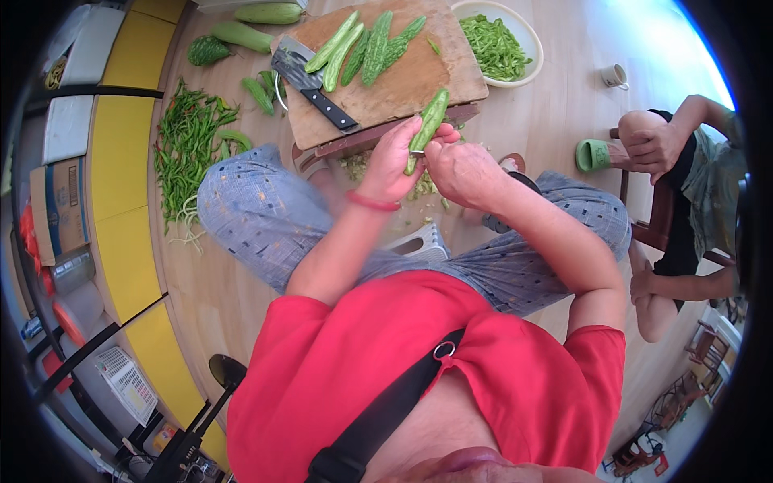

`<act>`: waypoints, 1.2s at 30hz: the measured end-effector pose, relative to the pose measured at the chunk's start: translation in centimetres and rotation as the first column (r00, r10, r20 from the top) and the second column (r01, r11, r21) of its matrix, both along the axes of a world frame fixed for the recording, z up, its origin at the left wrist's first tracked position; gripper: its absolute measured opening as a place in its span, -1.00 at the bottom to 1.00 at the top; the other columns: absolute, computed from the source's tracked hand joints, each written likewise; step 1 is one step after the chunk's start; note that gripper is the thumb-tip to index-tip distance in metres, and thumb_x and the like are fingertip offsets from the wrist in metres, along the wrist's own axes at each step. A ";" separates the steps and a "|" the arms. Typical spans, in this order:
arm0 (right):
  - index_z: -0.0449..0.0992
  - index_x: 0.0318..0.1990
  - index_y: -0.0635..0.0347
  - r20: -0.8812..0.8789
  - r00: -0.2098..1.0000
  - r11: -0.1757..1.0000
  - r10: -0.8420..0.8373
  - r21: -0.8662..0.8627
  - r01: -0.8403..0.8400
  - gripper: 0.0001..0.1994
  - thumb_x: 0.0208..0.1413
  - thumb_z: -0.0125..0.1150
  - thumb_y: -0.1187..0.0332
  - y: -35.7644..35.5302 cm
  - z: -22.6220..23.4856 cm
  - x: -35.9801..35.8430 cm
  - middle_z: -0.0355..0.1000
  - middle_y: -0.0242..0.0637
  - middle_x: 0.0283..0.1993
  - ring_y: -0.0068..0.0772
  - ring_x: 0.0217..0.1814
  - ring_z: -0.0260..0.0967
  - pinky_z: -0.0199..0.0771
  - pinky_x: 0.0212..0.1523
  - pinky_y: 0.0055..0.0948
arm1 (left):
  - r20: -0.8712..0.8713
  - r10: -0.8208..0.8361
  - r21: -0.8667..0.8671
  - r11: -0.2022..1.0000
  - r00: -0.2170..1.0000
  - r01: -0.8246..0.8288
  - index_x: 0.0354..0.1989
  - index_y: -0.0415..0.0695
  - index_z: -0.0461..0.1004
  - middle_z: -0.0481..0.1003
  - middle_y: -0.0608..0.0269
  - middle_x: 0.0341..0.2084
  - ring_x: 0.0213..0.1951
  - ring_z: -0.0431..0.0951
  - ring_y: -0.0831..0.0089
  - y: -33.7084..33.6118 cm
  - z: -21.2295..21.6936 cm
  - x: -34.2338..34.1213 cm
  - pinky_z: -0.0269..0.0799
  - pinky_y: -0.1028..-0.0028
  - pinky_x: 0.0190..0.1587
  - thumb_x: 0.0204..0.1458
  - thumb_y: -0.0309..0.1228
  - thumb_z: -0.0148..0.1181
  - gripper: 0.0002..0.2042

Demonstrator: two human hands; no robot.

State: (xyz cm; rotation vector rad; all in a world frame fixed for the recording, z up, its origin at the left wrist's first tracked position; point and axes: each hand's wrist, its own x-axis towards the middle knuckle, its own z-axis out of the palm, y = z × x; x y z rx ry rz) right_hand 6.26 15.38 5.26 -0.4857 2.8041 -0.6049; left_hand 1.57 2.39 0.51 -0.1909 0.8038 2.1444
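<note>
Half a bitter melon (432, 119), long, green and hollowed, is gripped in my left hand (390, 165), its far end pointing up and to the right. My right hand (465, 171) is closed at its near end around a small shiny metal tool (416, 152), perhaps a spoon. The tool's tip rests against the melon and the rest is hidden in my fingers. Just beyond my hands is a thick wooden cutting board (451, 68). Several bitter melon halves (376, 56) lie on it, some cut side up. A cleaver (302, 78) with a black handle lies along its left side.
A white bowl (535, 68) of sliced green pieces (491, 47) stands right of the board. Green chillies (189, 133) and whole gourds (244, 35) lie on the floor at left. Seed scraps (423, 187) lie below my hands. Another person (684, 169) sits at right, near a mug (614, 76).
</note>
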 end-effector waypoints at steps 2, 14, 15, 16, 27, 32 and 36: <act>0.32 -0.49 0.33 0.022 1.000 1.000 0.010 -0.016 -0.010 -0.84 -0.06 -0.10 0.39 -0.1 0.1 -0.2 0.39 0.00 -0.61 -0.04 -0.53 0.42 0.41 -0.47 -0.17 | -0.025 -0.042 0.007 0.999 0.999 0.042 -0.20 -0.35 0.36 0.44 0.03 -0.29 -0.21 0.45 0.33 -0.2 0.2 -0.2 0.35 0.39 -0.09 0.14 -0.32 -0.24 -0.67; 0.34 -0.60 0.30 -0.196 0.969 0.986 0.148 -0.043 -0.159 -0.75 -0.06 0.03 0.27 0.1 -2.3 0.2 0.34 -0.11 -0.72 -0.16 -0.62 0.40 0.42 -0.49 -0.27 | 0.068 -0.135 0.014 0.991 0.989 0.134 -0.16 -0.34 0.34 0.44 0.02 -0.25 -0.20 0.46 0.32 -0.2 -0.7 0.1 0.37 0.39 -0.09 0.15 -0.30 -0.23 -0.66; 0.34 -0.61 0.30 -0.205 0.969 0.987 0.138 -0.053 -0.152 -0.75 -0.07 0.04 0.28 0.1 -2.2 0.1 0.33 -0.12 -0.74 -0.17 -0.63 0.40 0.41 -0.52 -0.28 | 0.058 -0.138 0.022 0.990 0.989 0.137 -0.16 -0.35 0.35 0.44 0.01 -0.23 -0.18 0.45 0.31 -0.3 -1.1 0.0 0.34 0.38 -0.06 0.15 -0.28 -0.24 -0.65; 0.34 -0.61 0.29 -0.206 0.970 0.988 0.126 -0.062 -0.141 -0.76 -0.08 0.04 0.28 0.1 -2.3 0.2 0.33 -0.13 -0.74 -0.17 -0.64 0.39 0.40 -0.55 -0.28 | 0.066 -0.141 0.037 0.990 0.988 0.139 -0.17 -0.36 0.35 0.43 0.01 -0.23 -0.17 0.45 0.30 -0.3 -1.4 -0.1 0.34 0.37 -0.05 0.15 -0.28 -0.24 -0.64; 0.32 -0.56 0.21 -0.298 0.949 0.991 0.099 -0.061 -0.123 -0.80 -0.09 0.06 0.27 0.4 -3.0 0.0 0.28 -0.19 -0.76 -0.19 -0.75 0.30 0.28 -0.74 -0.26 | 0.274 0.002 0.156 0.987 0.962 -0.047 -0.13 -0.40 0.29 0.40 -0.08 -0.20 -0.09 0.40 0.19 -0.1 -1.8 -0.2 0.31 0.27 0.01 0.17 -0.26 -0.29 -0.61; 0.29 -0.53 0.17 -0.375 0.915 0.989 0.148 0.047 -0.141 -0.78 -0.03 0.05 0.23 0.3 -1.5 0.3 0.29 -0.21 -0.76 -0.22 -0.76 0.29 0.25 -0.78 -0.28 | 0.305 0.060 0.086 0.992 0.950 -0.090 -0.14 -0.32 0.28 0.41 -0.04 -0.23 -0.13 0.44 0.19 -0.5 -1.1 -0.8 0.37 0.28 -0.05 0.16 -0.26 -0.25 -0.66; 0.29 -0.44 0.18 -0.261 0.955 0.990 0.143 0.024 -0.141 -0.85 0.00 0.00 0.30 0.2 -1.3 0.9 0.34 -0.18 -0.67 -0.20 -0.65 0.36 0.34 -0.64 -0.26 | 0.220 0.269 -0.010 0.962 0.938 -0.273 -0.11 -0.26 0.28 0.40 0.03 -0.21 -0.22 0.45 0.27 -1.3 -0.6 -2.3 0.41 0.32 -0.12 0.16 -0.31 -0.23 -0.71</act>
